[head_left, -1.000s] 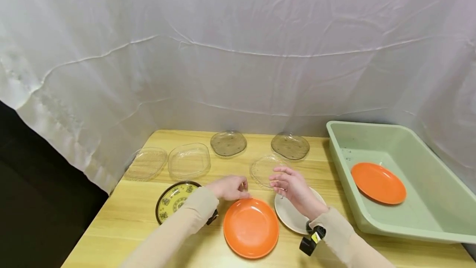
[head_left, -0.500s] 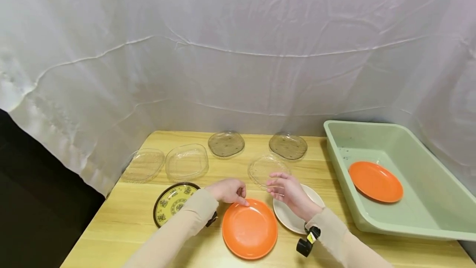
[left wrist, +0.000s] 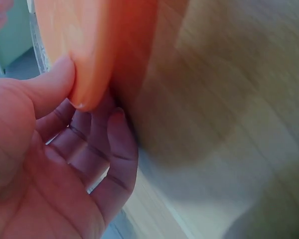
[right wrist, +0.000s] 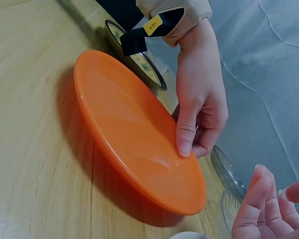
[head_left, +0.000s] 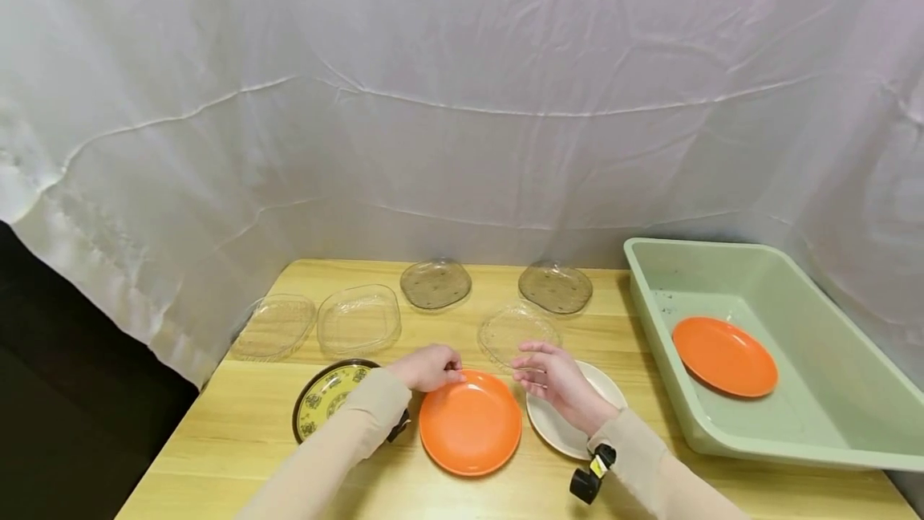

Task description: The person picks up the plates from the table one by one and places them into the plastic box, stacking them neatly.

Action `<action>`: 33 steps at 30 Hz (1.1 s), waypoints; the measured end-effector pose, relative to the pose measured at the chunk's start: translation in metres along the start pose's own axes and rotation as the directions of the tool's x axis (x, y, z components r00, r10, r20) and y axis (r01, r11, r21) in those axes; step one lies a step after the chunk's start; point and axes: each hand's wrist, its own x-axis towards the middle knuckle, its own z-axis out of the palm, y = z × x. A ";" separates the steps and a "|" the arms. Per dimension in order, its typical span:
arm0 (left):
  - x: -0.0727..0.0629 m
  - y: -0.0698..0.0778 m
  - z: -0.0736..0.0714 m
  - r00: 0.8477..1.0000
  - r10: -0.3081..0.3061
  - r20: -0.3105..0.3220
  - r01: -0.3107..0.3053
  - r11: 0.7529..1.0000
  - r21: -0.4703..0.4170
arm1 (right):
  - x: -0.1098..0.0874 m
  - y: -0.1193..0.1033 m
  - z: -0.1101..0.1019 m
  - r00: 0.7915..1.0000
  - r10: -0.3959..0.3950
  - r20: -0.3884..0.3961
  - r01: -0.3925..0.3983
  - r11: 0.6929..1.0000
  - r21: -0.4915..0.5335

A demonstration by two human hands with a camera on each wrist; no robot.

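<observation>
Held orange plate shifted, yellow plate part-hidden

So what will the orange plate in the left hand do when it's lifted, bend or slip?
Probably not bend: the orange plate looks unbent though the left hand pinches only its rim. It might slip a bit, since its surface looks shiny. Held at one edge, such a wide plate could also tip down.

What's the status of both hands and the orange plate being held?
Left hand pinches orange plate at rim. Right hand empty. White plate alongside; nothing visibly blocking.
</observation>
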 end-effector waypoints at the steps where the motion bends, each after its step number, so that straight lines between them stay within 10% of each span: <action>1: 0.000 -0.001 0.000 1.000 0.002 -0.003 -0.002 1.000 0.003 | 0.000 0.000 0.000 1.000 0.001 0.003 -0.001 1.000 0.003; 33: -0.010 -0.022 -0.018 0.996 0.048 -0.078 -0.061 0.985 -0.161 | -0.001 -0.002 -0.005 1.000 -0.013 -0.011 0.014 0.999 0.033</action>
